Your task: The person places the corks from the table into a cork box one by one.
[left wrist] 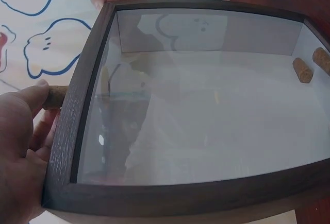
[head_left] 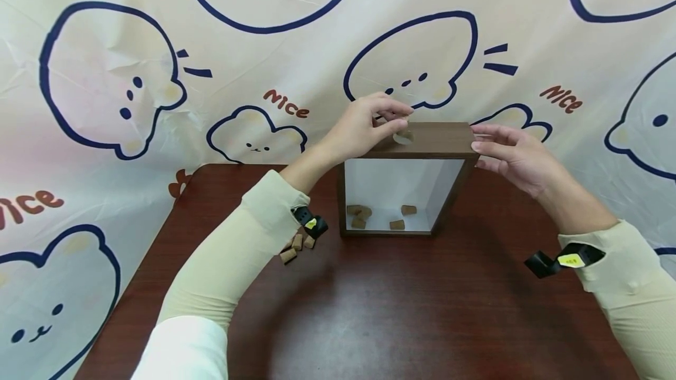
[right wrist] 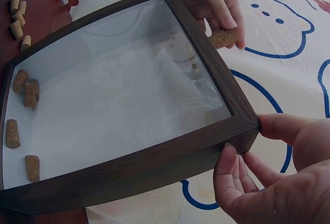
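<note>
A brown shadow box (head_left: pixel 443 141) with a clear front stands upright on the table. My left hand (head_left: pixel 364 125) is over its top and pinches a cork (right wrist: pixel 224 38), which sits upright at the round hole (head_left: pixel 402 140) there. In the left wrist view the same cork (left wrist: pixel 55 98) meets the frame's edge, with thumb and fingers at its outer end. My right hand (head_left: pixel 520 154) grips the box's upper right corner, thumb and fingertips on the wood. Several corks (right wrist: pixel 32 94) lie on the white floor inside the box.
Several loose corks (head_left: pixel 297 243) lie on the dark red table (head_left: pixel 401 315) to the left of the box, partly behind my left sleeve (head_left: pixel 237 251). A cartoon-printed cloth (head_left: pixel 296 63) hangs close behind the box and table.
</note>
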A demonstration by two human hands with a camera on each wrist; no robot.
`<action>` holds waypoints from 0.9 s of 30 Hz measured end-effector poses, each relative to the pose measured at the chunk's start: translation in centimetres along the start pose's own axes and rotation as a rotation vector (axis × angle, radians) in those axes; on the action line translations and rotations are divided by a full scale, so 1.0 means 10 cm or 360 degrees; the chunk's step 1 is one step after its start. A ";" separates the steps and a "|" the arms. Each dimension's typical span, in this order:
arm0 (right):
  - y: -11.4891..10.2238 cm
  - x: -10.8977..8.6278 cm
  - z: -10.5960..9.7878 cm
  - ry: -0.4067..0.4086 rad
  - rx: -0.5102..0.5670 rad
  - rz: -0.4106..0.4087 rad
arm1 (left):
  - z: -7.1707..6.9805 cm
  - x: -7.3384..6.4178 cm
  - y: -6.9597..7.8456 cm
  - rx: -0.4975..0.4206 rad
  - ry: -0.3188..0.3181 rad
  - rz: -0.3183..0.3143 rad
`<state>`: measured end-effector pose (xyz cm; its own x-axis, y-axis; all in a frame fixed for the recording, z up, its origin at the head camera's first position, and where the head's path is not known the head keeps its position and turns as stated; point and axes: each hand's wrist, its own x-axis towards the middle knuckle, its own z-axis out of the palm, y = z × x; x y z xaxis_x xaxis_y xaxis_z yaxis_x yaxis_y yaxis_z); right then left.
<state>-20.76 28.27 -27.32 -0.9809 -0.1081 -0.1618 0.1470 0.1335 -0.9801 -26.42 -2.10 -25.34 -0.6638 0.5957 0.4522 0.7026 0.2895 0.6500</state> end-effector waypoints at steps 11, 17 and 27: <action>0.00 0.02 -0.01 -0.0003 -0.0015 0.0006 | 0.06 0.04 -0.01 0.0014 -0.0046 -0.0011; 0.00 0.02 0.00 -0.0008 -0.0023 0.0003 | 0.04 0.01 0.00 0.0052 -0.0041 -0.0027; 0.01 -0.01 -0.01 -0.0011 0.0001 -0.0016 | -0.35 -0.21 -0.02 0.0132 0.0037 -0.0060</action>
<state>-20.67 28.43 -27.43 -0.9814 -0.1161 -0.1528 0.1373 0.1319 -0.9817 -26.07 -6.05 -24.32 -0.6951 0.5662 0.4429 0.6953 0.3729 0.6145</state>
